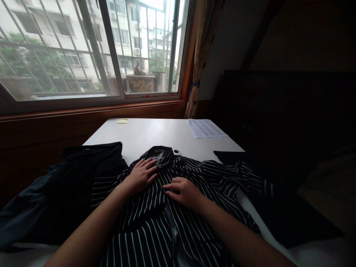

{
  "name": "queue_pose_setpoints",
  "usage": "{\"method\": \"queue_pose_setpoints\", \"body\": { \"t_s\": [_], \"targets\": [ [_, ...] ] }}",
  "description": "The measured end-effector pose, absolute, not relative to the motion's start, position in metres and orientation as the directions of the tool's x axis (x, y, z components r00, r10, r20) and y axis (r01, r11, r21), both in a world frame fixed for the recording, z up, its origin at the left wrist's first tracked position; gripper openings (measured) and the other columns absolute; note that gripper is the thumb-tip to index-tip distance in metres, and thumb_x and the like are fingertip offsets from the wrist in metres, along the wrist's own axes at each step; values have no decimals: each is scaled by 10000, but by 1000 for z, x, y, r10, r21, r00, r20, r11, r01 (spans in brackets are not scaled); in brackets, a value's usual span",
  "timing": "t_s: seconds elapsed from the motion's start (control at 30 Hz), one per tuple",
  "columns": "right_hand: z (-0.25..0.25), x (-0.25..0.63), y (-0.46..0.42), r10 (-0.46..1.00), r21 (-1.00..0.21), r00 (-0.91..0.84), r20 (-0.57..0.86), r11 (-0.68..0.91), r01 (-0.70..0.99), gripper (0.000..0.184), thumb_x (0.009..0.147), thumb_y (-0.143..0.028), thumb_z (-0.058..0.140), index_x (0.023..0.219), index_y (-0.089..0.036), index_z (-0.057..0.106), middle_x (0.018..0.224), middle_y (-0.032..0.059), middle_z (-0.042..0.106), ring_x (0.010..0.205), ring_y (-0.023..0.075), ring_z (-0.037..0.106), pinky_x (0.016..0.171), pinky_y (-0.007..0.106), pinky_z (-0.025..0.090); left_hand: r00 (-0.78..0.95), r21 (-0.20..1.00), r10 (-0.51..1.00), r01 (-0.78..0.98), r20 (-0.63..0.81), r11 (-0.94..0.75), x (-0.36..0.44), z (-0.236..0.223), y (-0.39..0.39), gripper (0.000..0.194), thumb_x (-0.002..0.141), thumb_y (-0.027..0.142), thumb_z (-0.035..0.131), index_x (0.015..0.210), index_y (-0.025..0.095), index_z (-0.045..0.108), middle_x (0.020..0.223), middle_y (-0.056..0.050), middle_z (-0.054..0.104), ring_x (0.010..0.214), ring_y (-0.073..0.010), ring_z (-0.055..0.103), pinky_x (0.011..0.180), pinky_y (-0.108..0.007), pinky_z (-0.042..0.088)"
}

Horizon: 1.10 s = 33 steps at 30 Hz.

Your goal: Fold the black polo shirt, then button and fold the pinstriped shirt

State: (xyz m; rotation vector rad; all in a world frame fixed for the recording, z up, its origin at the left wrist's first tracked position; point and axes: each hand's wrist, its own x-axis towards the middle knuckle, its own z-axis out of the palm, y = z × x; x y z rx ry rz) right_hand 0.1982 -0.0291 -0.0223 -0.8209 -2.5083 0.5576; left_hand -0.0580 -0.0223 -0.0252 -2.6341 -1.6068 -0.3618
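A black shirt with thin white stripes [155,226] lies spread on the white table [144,135], its collar [160,152] pointing away from me. My left hand [141,173] rests flat on the shirt just below the collar, fingers stretched out. My right hand [182,191] sits on the shirt's front near the middle. Its fingers curl inward and pinch the fabric at the placket.
A dark garment [69,185] lies bunched at the table's left. A printed sheet of paper [205,128] and a yellow sticky note [122,121] lie at the far edge. A small round object [177,152] sits by the collar. Behind are a window [91,48] and a curtain [201,55].
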Motion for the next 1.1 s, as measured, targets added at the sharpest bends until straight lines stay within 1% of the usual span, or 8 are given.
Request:
{"method": "queue_pose_setpoints", "body": {
  "t_s": [0.13,0.3,0.37,0.47,0.6,0.73,0.87,1.1],
  "targets": [
    [-23,198,-30,594,-463,-745,303,775,430,249,910,-276,662,1143,-245,744,895,36,671,833,168,615,791,292,471,435,186,867,856,244,-482,-61,-28,-19,391,982,418,506,1317,250,620,1524,-71,458,1452,-306,340,1202,-562,232],
    [-23,200,-30,584,-423,-754,301,790,443,243,921,-265,638,1142,-261,742,890,31,667,830,167,600,775,298,449,351,555,861,660,368,-506,-70,-15,-14,319,985,397,481,1120,236,722,1384,-70,598,1366,-279,459,1155,-477,350],
    [-21,200,-31,586,-408,-756,291,791,456,243,919,-259,637,1138,-271,742,888,29,668,829,169,595,770,299,438,212,690,883,559,418,-460,-72,-3,-15,351,995,402,444,974,206,734,1224,-86,670,1211,-254,579,1064,-412,439],
    [-18,200,-32,592,-377,-759,270,790,483,243,918,-261,635,1136,-286,742,872,23,667,818,169,587,754,300,417,-1,766,888,507,460,-396,-72,17,-20,391,989,416,436,770,181,658,890,-54,659,881,-196,630,839,-316,497],
    [-12,199,-33,596,-296,-764,247,797,526,238,935,-292,615,1140,-321,733,837,14,653,795,173,567,725,306,373,-43,743,894,574,446,-343,-68,44,-28,426,963,453,470,634,187,523,681,7,524,660,-145,512,643,-260,420],
    [-9,200,-32,604,-216,-765,223,796,565,263,935,-295,614,1173,-355,709,834,10,646,798,178,548,712,311,327,347,697,930,638,121,-329,-66,64,-38,425,960,519,475,764,179,638,706,-3,613,654,-148,551,601,-251,411],
    [-7,201,-30,629,-179,-748,211,778,603,281,936,-289,615,1200,-344,692,885,20,657,838,184,544,727,315,311,550,497,835,731,-25,-467,-62,65,-53,342,977,453,487,990,213,730,933,-46,719,830,-185,650,745,-279,478],
    [-3,204,-26,712,-140,-675,192,701,699,292,968,-313,568,1242,-339,665,947,35,642,910,204,535,769,326,342,486,213,870,862,-84,-461,-58,31,-53,386,958,383,519,1295,240,639,1403,-93,581,1258,-277,567,1084,-388,419]
  ]
}}
